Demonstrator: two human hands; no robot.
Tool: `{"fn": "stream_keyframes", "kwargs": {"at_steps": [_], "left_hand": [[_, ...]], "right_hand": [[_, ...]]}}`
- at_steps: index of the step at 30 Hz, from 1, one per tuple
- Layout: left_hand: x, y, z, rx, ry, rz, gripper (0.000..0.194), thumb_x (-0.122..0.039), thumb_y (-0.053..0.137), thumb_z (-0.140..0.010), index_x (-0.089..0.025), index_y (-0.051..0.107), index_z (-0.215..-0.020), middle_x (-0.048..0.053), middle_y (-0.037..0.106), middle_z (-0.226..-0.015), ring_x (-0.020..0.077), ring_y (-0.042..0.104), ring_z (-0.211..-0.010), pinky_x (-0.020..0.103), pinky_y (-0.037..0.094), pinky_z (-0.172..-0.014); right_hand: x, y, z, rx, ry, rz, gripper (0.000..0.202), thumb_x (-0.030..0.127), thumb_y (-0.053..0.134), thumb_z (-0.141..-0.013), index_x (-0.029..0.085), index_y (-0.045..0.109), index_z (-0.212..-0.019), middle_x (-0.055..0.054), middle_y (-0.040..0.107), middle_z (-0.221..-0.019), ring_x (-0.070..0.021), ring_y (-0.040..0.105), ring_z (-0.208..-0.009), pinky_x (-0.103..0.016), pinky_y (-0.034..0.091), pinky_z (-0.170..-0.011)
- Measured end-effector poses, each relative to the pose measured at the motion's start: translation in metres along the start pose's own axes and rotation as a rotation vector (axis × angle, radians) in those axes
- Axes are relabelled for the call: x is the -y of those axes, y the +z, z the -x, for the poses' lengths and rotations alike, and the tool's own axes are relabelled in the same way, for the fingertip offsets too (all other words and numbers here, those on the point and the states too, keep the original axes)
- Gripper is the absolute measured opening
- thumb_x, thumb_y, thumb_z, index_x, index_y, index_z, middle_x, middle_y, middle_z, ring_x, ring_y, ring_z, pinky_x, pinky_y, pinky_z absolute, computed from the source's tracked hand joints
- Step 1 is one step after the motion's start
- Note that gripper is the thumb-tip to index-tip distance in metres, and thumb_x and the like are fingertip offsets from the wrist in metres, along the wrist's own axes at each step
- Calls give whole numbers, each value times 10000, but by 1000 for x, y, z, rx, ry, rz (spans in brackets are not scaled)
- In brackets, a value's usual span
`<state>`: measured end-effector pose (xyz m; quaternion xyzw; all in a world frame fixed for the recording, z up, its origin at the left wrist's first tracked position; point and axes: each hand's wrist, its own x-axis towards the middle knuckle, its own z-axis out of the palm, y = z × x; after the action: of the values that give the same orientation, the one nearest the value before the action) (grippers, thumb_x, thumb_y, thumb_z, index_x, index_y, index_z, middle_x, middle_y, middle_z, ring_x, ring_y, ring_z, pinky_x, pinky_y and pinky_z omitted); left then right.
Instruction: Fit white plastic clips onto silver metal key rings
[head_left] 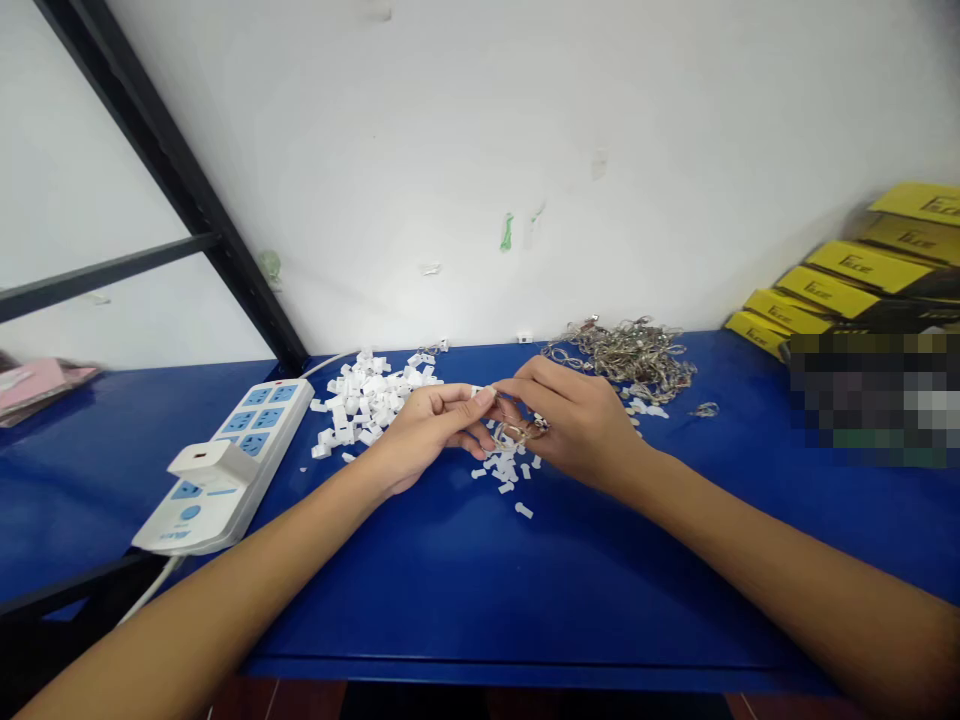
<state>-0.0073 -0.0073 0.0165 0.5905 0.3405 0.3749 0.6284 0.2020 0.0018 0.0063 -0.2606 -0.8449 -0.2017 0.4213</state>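
Above the middle of the blue table, my two hands meet at their fingertips. My left hand (420,432) pinches a small white plastic piece (478,391), mostly covered by the thumb and fingers. A thin looped wire (513,433) with a small connector at one end hangs from my right hand (585,415), whose fingers are closed and reach to the white piece. Below the hands lie several small flat white tabs (507,468). Left of them is a heap of white plastic housings (369,398); behind my right hand sits a tangle of wires (634,352).
A white power strip (259,450) with a plugged-in white adapter (214,465) lies at the left. A black metal frame (217,235) rises beside it. Yellow boxes (840,285) are stacked at the right. A white wall (420,150) closes off the back of the blue table (480,600).
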Motion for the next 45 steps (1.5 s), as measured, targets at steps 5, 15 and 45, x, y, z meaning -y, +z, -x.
{"fn": "stream_keyframes", "kwargs": {"at_steps": [5,15,45], "left_hand": [[-1,0,1,25,12,-24,354,-487,717,-933,-134,736,-940,58,692,-824,126,639,-695,279,549,-708],[0,0,1,19,0,-66,345,-471,751,-908,-128,724,-900,57,697,-754,127,646,-655,266,529,-675],[-2,-11,-2,164,-71,131,248,-367,743,-933,-119,741,-936,8,593,-773,96,600,-666,239,507,-666]], "right_hand": [[3,1,-1,-20,3,16,130,152,574,-964,157,702,-941,-32,649,-803,-122,577,-662,-264,405,-545],[6,5,3,-48,10,69,129,164,570,-979,161,683,-916,-36,665,-803,-122,585,-660,-270,364,-513],[3,1,0,106,162,-545,259,201,424,-1085,194,677,-1136,-55,607,-944,-149,583,-785,-292,489,-707]]}}
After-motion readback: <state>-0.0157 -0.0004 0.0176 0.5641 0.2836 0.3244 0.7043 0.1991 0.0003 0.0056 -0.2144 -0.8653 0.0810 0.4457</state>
